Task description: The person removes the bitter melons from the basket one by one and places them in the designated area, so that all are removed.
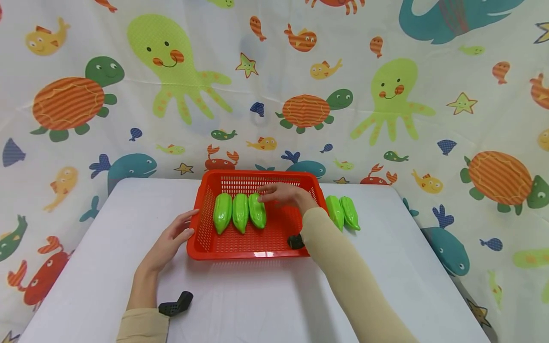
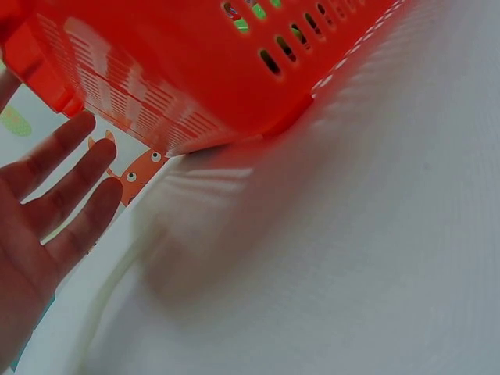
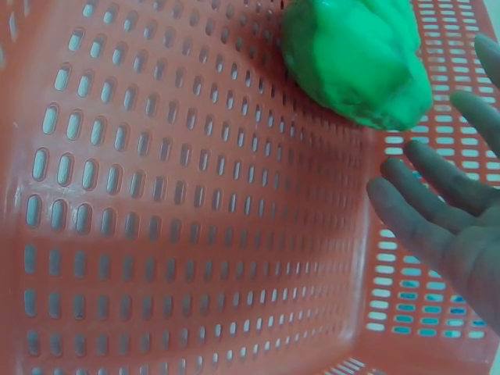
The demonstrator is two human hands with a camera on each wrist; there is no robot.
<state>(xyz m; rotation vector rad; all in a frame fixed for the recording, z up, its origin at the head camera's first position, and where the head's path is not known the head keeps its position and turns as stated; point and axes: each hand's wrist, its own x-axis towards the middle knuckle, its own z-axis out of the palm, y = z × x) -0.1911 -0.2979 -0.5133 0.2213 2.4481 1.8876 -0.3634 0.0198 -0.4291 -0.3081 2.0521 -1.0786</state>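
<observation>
A red plastic basket holds three glossy green, ridged, pointed toy fruits in a row on its left side. These are a left fruit, a middle fruit and a right fruit. My right hand reaches in over the basket, its fingers loosely extended beside the top of the right fruit. In the right wrist view, a gap shows between those fingers and the green fruit. At the basket's left rim, my left hand has its fingers spread, fingertips right at the edge; nothing is gripped.
Two more green fruits, one nearer and one farther right, lie on the white table just right of the basket. Behind the table hangs a curtain printed with sea animals. Black wrist devices sit at both wrists.
</observation>
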